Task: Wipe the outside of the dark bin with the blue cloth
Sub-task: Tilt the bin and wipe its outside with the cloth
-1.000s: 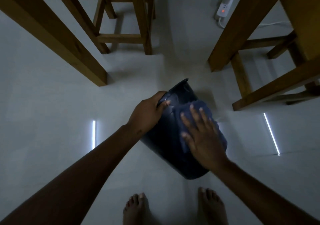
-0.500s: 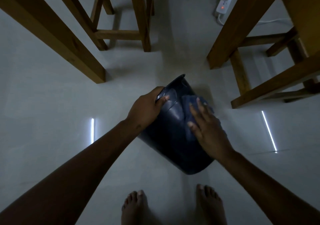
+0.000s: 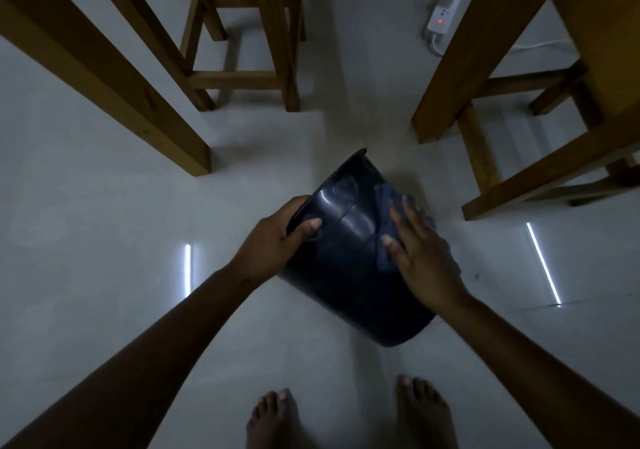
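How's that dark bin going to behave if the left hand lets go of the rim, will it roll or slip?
The dark bin is tilted, held at its rim by the left hand, so it would probably drop or tip. Its rounded wall looks apt to roll. The glossy surface suggests smooth plastic, likely slippery on the floor.

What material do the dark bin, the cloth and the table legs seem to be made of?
Dark bin: probably plastic, smooth and glossy, since it shows light reflections. Blue cloth: soft fabric, matte, bunched in folds. Table legs: wood, brown with visible grain, probably varnished.
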Available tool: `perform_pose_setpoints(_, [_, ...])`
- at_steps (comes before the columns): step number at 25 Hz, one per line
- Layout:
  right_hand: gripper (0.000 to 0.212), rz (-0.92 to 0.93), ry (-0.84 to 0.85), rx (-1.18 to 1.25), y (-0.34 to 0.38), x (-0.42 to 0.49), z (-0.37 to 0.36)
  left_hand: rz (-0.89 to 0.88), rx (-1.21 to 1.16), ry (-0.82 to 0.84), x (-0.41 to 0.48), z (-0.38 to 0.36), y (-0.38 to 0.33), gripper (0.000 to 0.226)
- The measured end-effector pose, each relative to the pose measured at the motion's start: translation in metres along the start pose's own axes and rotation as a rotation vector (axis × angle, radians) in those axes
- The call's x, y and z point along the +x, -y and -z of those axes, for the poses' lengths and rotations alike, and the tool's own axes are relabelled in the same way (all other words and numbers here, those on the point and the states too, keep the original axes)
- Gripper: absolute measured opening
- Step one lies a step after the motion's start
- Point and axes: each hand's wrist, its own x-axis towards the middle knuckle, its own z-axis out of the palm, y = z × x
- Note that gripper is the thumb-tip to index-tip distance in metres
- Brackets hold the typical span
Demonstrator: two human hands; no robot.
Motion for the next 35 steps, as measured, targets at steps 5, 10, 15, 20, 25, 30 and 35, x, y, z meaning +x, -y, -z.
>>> perform_pose_setpoints(5, [0.061, -0.013, -0.038, -0.083, 0.008, -0.047, -0.011, -0.062, 0.057, -0.046, 0.011, -0.003, -0.003, 0.04])
perform_pose_setpoints(10, [0.058, 0.275, -0.005, -0.223, 0.021, -0.012, -0.011, -0.082, 0.005, 0.001, 0.015, -0.005, -0.001, 0.043])
perform_pose_setpoints(15, [0.059, -0.18, 0.013, 0.08, -0.006, -0.016, 0.0, -0.062, 0.078, -0.02, 0.011, -0.005, 0.0, 0.041])
perform_pose_setpoints(20, [0.062, 0.206, -0.016, -0.281, 0.045, -0.059, -0.031, -0.098, 0.054, -0.015, 0.01, -0.002, 0.003, 0.041])
perform_pose_setpoints(25, [0.062, -0.157, -0.03, 0.082, 0.012, -0.001, 0.002, -0.05, 0.088, -0.016, 0.016, -0.006, -0.006, 0.041])
perform_pose_setpoints(30, [0.066, 0.086, -0.006, -0.306, 0.061, -0.075, -0.037, -0.062, 0.104, -0.034, 0.014, -0.007, -0.002, 0.039])
perform_pose_setpoints(35, [0.056, -0.012, -0.044, -0.105, 0.044, -0.002, -0.006, 0.0, 0.012, 0.0, 0.001, -0.003, 0.002, 0.036])
